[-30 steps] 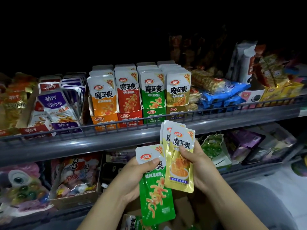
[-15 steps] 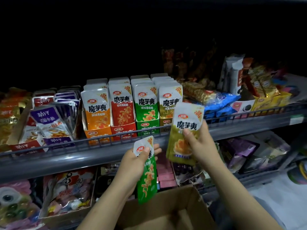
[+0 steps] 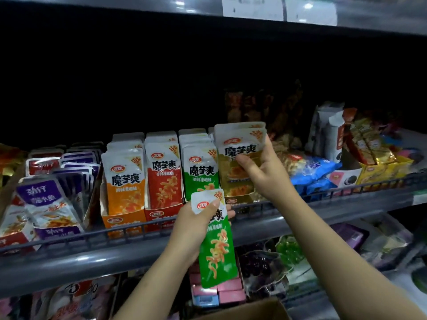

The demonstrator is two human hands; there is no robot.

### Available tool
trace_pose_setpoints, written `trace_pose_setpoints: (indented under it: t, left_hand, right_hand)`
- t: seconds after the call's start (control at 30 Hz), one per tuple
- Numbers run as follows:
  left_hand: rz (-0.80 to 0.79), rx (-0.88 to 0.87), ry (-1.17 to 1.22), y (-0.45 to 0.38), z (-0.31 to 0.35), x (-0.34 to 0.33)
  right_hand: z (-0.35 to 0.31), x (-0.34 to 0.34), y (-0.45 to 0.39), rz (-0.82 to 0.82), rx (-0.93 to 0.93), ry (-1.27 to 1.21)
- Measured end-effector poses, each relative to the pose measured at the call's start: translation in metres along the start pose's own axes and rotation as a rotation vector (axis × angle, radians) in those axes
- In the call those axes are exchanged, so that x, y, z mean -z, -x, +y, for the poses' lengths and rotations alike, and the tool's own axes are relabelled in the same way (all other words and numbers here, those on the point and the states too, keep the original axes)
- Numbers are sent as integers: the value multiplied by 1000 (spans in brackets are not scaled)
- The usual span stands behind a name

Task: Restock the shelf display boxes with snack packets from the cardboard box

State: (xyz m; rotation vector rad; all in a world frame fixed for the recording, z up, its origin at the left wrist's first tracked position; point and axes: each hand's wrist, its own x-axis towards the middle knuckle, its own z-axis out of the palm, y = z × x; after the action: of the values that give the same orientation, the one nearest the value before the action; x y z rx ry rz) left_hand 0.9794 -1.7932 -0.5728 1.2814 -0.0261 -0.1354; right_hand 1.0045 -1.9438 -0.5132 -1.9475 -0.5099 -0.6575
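Note:
My right hand point(image 3: 263, 174) grips a small stack of gold snack packets point(image 3: 240, 144) and holds them over the gold display box point(image 3: 238, 200) at the right end of the row. In front of the shelf rail, my left hand point(image 3: 196, 225) pinches a green snack packet point(image 3: 218, 252) by its white top, so the packet hangs down. On the shelf stand the orange display box point(image 3: 122, 221), the red display box point(image 3: 161, 214) and the green display box's packets point(image 3: 199, 172), all filled with upright packets. A corner of the cardboard box point(image 3: 256, 311) shows at the bottom edge.
A grey wire rail point(image 3: 92, 234) runs along the shelf front. Purple and red fish-snack packets point(image 3: 46, 199) fill the left; blue bags point(image 3: 312, 167) and yellow boxes point(image 3: 381, 172) the right. The lower shelf holds pink boxes point(image 3: 221, 292) and candy bags. Another shelf edge point(image 3: 254, 10) runs overhead.
Both hands rose toward the shelf. My right hand carried the gold packets up and over the gold display box. My left hand lifted the green packet to the rail.

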Motion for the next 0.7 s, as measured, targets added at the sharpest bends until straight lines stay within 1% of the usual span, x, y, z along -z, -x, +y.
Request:
trace_pose_setpoints:
  t: [0.1, 0.17, 0.27, 0.33, 0.4, 0.53, 0.63, 0.7]
  left_hand:
    - [93, -134, -292, -7, -9, 4]
    - [101, -188, -389, -8, -11, 7]
    - [51, -230, -522, -8, -12, 9]
    - [24, -256, -574, -7, -11, 12]
    - [20, -287, -606, -9, -12, 13]
    - [48, -363, -691, -8, -14, 9]
    - [31, -358, -697, -7, -14, 10]
    - [22, -383, -766, -5, -12, 11]
  right_hand:
    - [13, -4, 7, 17, -17, -40]
    - [16, -4, 8, 34, -9, -4]
    - [16, 7, 2, 29, -19, 299]
    - [13, 15, 1, -2, -95, 451]
    - [12, 16, 5, -11, -146, 446]
    - [15, 13, 8, 29, -160, 404]
    - [13, 15, 5, -7, -185, 422]
    - [10, 18, 3, -47, -200, 434]
